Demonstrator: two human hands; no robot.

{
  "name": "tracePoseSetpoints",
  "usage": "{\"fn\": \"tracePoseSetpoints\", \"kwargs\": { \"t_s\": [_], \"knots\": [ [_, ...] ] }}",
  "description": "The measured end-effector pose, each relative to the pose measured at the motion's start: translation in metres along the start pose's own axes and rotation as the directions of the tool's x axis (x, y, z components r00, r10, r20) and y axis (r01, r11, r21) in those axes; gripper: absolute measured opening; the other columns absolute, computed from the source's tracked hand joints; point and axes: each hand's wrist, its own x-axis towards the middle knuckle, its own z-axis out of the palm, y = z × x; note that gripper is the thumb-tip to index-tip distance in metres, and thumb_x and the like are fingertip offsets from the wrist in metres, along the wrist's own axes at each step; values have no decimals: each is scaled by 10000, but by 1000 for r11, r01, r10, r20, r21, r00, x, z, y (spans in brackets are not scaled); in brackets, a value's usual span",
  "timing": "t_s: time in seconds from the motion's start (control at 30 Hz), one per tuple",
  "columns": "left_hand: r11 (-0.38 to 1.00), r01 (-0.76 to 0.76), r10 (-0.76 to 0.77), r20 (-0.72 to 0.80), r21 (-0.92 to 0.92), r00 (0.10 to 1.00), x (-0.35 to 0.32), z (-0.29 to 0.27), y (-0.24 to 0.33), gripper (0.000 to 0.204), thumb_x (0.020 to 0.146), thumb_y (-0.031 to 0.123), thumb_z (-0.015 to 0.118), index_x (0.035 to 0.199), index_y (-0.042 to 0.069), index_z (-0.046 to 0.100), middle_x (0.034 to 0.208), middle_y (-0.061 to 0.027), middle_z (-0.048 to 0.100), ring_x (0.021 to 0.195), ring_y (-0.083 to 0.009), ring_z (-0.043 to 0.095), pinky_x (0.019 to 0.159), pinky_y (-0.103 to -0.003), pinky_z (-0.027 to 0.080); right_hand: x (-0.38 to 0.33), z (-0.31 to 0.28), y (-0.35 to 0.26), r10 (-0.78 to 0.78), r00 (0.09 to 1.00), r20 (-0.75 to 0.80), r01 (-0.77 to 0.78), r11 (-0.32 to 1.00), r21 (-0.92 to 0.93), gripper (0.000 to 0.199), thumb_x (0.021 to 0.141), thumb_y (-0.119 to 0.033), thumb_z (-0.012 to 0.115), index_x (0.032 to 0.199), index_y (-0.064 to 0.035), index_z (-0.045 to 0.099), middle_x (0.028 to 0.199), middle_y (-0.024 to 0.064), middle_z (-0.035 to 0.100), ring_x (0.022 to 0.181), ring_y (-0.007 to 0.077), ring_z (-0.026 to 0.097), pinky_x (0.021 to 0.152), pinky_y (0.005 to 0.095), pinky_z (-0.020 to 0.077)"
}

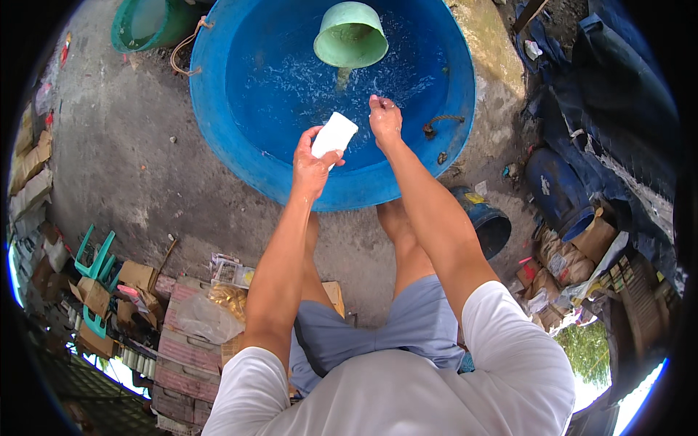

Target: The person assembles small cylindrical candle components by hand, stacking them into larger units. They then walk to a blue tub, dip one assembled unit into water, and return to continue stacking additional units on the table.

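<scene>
Green bucket (180, 27) at upper left, turquoise plastic frame (90, 270) near cardboard boxes (138, 275), clear plastic bag (198, 320) over a pinkish stack (180, 347), dark blue barrel (551, 185) at right — creased dark tarpaulin (618, 83) beside it.

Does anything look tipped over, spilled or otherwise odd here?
Yes: in the blue tub, the light-green bowl is tipped, mouth toward the person rather than upright. Amid the clutter on the right, a blue drum seems to lie on its side. No spill stands out.

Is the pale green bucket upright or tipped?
Tipped: the pale green bucket opens toward the camera, its outer wall visible beyond the rim.
</scene>
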Motion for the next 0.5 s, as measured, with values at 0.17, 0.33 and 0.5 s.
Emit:
{"fn": "tracePoseSetpoints", "kwargs": {
  "t_s": [0.17,0.33,0.5],
  "knots": [
    [988,-69,81,-87,137,993,37,-9,-38,748,804,-97,730,1498,-9,464,1186,-120,680,970,-182,688,834,-322,571,-41,18,-6,-10,776,630,-188,951,247,764,924,-424,749,1475,18,457,1302,211,657,1117,292,676,909,427,541],
    [990,13,2,-106,140,994,68,-6,-49,580,851,-69,675,1417,15,588,1132,-110,729,865,-168,690,696,-329,559,-35,33,2,-9,937,349,37,997,-73,577,993,-403,618,1264,104,573,1033,285,717,868,372,748,706,471,609],
    [939,114,-43,-218,325,975,88,-25,-73,411,874,-5,715,1284,2,683,1066,-116,752,865,-155,693,686,-301,549,26,30,48,-5,990,-143,-33,965,-261,441,1069,-321,496,1145,83,657,1085,218,711,992,304,724,792,460,613]
  ]
}}
